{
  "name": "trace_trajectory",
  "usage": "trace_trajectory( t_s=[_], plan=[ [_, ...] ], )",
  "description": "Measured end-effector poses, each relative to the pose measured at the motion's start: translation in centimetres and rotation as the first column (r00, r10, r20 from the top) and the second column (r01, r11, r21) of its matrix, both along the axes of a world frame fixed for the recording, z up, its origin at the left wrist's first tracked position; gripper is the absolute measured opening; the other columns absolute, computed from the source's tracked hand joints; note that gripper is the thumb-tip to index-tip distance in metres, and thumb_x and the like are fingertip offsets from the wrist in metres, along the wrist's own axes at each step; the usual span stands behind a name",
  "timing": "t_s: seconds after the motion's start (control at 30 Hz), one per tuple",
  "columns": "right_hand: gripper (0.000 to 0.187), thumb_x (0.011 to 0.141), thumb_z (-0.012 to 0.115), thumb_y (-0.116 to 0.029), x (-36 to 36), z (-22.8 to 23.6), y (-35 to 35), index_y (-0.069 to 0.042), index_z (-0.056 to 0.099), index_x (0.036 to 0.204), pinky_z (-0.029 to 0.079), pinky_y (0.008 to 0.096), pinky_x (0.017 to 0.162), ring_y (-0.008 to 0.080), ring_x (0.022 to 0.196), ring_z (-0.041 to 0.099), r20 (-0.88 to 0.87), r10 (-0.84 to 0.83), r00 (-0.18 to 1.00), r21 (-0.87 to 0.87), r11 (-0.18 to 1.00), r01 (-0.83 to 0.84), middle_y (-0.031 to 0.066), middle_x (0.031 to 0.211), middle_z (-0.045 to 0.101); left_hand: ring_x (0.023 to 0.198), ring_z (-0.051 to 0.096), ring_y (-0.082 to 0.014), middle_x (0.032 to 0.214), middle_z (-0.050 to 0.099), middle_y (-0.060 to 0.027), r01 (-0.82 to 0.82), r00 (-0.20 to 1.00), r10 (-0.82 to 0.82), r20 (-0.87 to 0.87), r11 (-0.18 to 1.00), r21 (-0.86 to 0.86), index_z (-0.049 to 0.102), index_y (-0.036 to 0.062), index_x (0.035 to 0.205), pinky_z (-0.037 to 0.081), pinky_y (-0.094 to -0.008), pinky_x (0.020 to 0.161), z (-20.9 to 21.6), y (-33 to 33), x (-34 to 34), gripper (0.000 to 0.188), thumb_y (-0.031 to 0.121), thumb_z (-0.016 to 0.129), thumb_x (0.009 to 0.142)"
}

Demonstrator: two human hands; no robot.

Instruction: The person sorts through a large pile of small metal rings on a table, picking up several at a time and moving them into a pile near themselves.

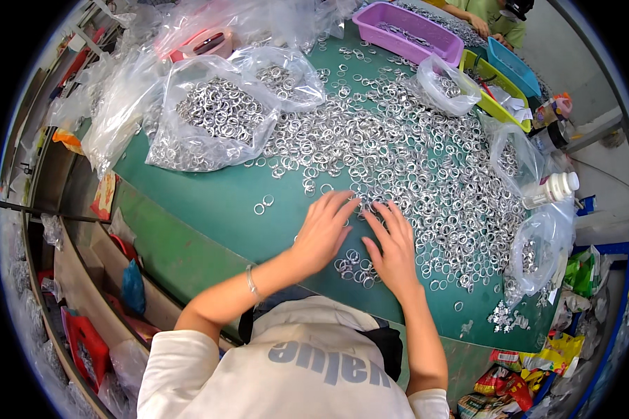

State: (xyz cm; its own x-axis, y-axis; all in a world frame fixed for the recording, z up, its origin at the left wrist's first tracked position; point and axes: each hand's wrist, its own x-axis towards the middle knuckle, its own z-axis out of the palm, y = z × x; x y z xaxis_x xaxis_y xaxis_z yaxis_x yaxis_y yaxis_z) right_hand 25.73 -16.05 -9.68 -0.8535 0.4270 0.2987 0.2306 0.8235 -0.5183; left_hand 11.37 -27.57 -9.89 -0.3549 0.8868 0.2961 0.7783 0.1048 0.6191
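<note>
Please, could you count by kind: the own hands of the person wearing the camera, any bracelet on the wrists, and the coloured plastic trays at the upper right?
Own hands: 2 (left hand, right hand)
Bracelet: 1, on the left wrist
Trays: 3 (purple tray, yellow-green tray, blue tray)
Total: 6

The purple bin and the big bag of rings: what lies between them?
In the head view, a smaller clear bag of rings, then loose rings scattered on the green tabletop.
</note>
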Motion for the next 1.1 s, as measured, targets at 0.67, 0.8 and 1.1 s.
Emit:
trace_trajectory(
  t_s=[0.67, 0.8, 1.1],
  plan=[
    [0.03, 0.081, 0.059, -0.001, 3.4, -0.2, 3.8, -0.005, 0.059, 0.111, 0.028, 0.0477, 0.101, 0.031, 0.118, 0.046, -0.017, -0.527, 0.849, 0.251, 0.82, 0.514, 0.012, 0.118, 0.053, 0.102, 0.052, -0.0317, 0.111, 0.056, -0.0125, -0.09, 0.981, 0.105, -0.165, 0.991, 0.096, 0.058, 0.0055, 0.117, 0.042, -0.0388, 0.087, -1.2, 2.7, -4.6, 0.037, 0.0, 0.063, 0.08],
    [0.039, 0.085, 0.062, -0.009, 0.0, 0.2, 3.1, -0.003, 0.055, 0.123, 0.028, 0.0504, 0.104, 0.0331, 0.126, 0.043, 0.003, -0.29, 0.957, 0.135, 0.949, 0.287, 0.0139, 0.129, 0.051, 0.098, 0.054, -0.0289, 0.104, 0.057, -0.0102, 0.201, 0.972, -0.208, -0.106, 0.977, -0.072, 0.061, 0.0053, 0.108, 0.042, -0.0373, 0.085, -1.5, 3.6, -1.4, 0.028, 0.003, 0.063, 0.081],
    [0.032, 0.086, 0.063, -0.014, 2.4, 0.5, 0.2, -0.004, 0.06, 0.116, 0.023, 0.0589, 0.108, 0.0312, 0.136, 0.035, 0.328, -0.009, 0.945, 0.112, 0.993, -0.03, 0.0111, 0.135, 0.049, 0.083, 0.059, -0.0317, 0.091, 0.061, -0.0135, 0.135, 0.985, -0.126, 0.118, 0.988, -0.073, 0.062, 0.0018, 0.098, 0.048, -0.0404, 0.074, -0.9, 0.4, -1.1, 0.013, 0.004, 0.061, 0.085]
  ],
)
